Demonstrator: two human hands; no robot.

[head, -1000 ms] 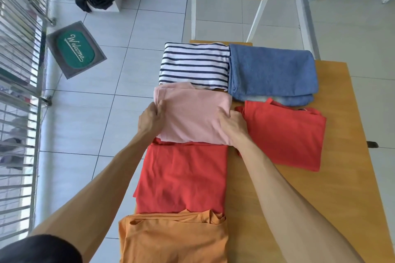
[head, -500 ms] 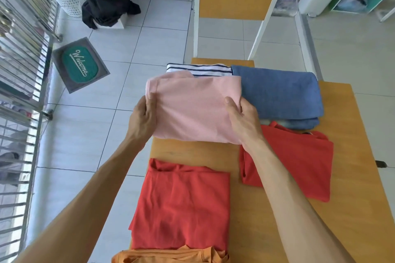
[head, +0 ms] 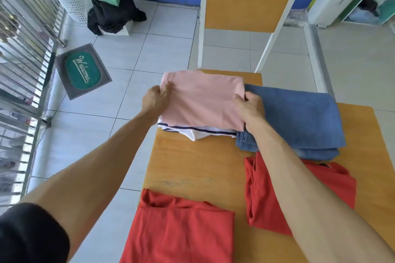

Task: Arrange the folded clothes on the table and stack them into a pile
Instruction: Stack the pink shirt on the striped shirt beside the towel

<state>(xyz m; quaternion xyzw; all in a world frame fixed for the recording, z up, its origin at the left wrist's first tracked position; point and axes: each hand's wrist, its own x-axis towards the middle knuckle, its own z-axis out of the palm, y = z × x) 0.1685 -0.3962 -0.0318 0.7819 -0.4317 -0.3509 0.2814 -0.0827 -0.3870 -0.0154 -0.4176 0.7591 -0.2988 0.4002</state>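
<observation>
Folded pink shirt (head: 203, 100) lying on top of striped shirt (head: 198, 132) at far left corner of table (head: 192, 166). Left hand (head: 156, 98) and right hand (head: 249, 107) gripping its side edges, fingers closed on fabric. Blue towel (head: 299, 119) just beside, red shirts nearer.

Two bare forearms run up from the lower edge toward the table, with no watch, ring or band visible on either. The left hand (head: 157, 97) and right hand (head: 249, 105) are bare too. At 8 o'clock in the view, a black short sleeve (head: 32, 235) covers the left upper arm, its hem ending above the elbow. The right arm shows no sleeve.
</observation>
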